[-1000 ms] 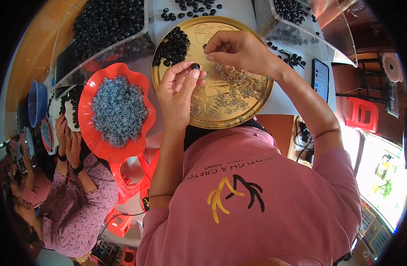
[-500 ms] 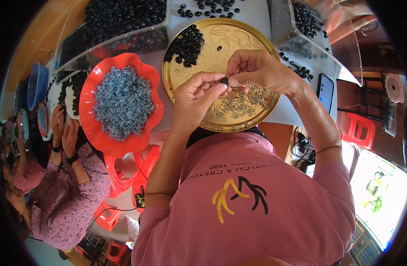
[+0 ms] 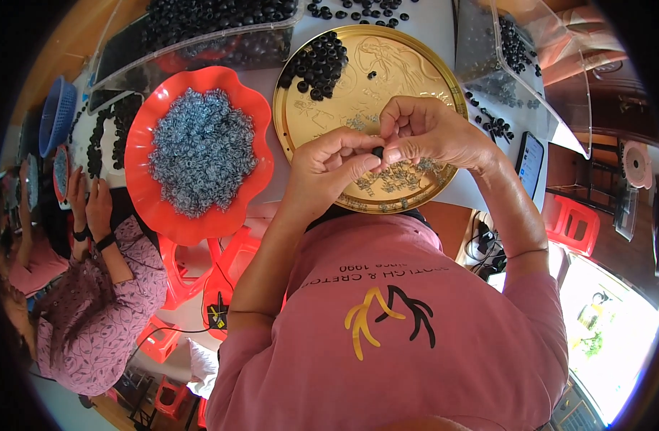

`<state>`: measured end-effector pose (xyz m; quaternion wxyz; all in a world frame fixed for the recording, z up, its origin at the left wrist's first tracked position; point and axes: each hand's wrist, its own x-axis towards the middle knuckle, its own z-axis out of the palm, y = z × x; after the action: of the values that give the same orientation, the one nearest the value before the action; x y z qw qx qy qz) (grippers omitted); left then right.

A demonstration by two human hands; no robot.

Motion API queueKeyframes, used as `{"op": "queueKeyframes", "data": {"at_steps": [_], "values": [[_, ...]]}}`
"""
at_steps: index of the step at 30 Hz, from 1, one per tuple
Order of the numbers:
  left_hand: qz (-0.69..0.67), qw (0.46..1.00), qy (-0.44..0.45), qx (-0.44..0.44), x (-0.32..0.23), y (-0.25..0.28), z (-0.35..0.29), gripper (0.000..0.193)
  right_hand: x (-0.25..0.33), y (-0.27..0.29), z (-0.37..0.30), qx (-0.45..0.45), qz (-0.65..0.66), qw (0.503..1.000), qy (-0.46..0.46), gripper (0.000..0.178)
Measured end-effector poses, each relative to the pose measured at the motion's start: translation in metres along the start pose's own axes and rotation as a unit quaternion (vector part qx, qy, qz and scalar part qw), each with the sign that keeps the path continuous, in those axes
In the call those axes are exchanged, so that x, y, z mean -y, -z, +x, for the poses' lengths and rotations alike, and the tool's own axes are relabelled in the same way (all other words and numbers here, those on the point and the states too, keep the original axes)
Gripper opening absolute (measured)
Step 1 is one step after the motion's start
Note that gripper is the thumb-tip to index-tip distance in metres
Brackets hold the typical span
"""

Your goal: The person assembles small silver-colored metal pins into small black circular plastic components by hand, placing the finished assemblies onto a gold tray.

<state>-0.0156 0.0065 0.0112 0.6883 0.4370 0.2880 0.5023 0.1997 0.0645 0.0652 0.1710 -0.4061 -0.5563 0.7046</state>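
Note:
Above a round gold tray [image 3: 446, 82], my two hands meet fingertip to fingertip. My left hand [image 3: 328, 167] pinches a small round black plastic piece [image 3: 378, 152] between thumb and fingers. The thumb and forefinger of my right hand [image 3: 441, 136] close against its other side; anything else in that pinch is hidden. Black plastic pieces [image 3: 321, 65] are heaped at the tray's far left, and one lies apart near its middle. Small silvery metal parts, like little springs [image 3: 398, 179], lie scattered on the near side, partly below my hands.
Left of the tray is a red wavy-edged dish [image 3: 263, 144] piled with similar springs. Clear plastic bins [image 3: 272, 47] of black pieces stand behind. A phone [image 3: 531, 165] lies at the table's right edge. Another person's hands [image 3: 96, 205] work at far left.
The view has shifted slightly. Both hands stay together over the tray with the black piece between their fingertips; the fingers have changed only a little.

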Motion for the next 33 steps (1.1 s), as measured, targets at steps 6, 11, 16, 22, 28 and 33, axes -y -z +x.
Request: {"op": "queueKeyframes", "data": {"at_steps": [6, 11, 16, 22, 28, 33], "values": [[-0.126, 0.989, 0.05, 0.063, 0.005, 0.004, -0.001, 0.02, 0.0, -0.002, 0.0, 0.055, 0.107, 0.992, -0.037, 0.028], [-0.123, 0.99, 0.043, -0.062, 0.007, 0.001, 0.005, 0.022, 0.003, -0.02, -0.003, -0.095, -0.054, 0.985, 0.137, 0.012], [-0.177, 0.981, 0.012, -0.076, 0.007, -0.002, 0.015, 0.024, -0.001, -0.024, 0.002, -0.198, -0.238, 0.913, 0.265, 0.011], [-0.051, 0.995, -0.033, -0.081, -0.001, -0.008, 0.017, 0.025, -0.002, -0.02, -0.001, -0.215, -0.299, 0.881, 0.297, 0.013], [0.0, 0.995, -0.058, -0.075, -0.002, -0.013, 0.019, 0.026, -0.008, -0.019, -0.002, -0.211, -0.097, 0.959, 0.163, 0.016], [0.034, 0.995, -0.066, -0.07, 0.001, -0.014, 0.021, 0.025, -0.006, -0.018, -0.007, -0.203, -0.075, 0.97, 0.114, 0.018]]}}
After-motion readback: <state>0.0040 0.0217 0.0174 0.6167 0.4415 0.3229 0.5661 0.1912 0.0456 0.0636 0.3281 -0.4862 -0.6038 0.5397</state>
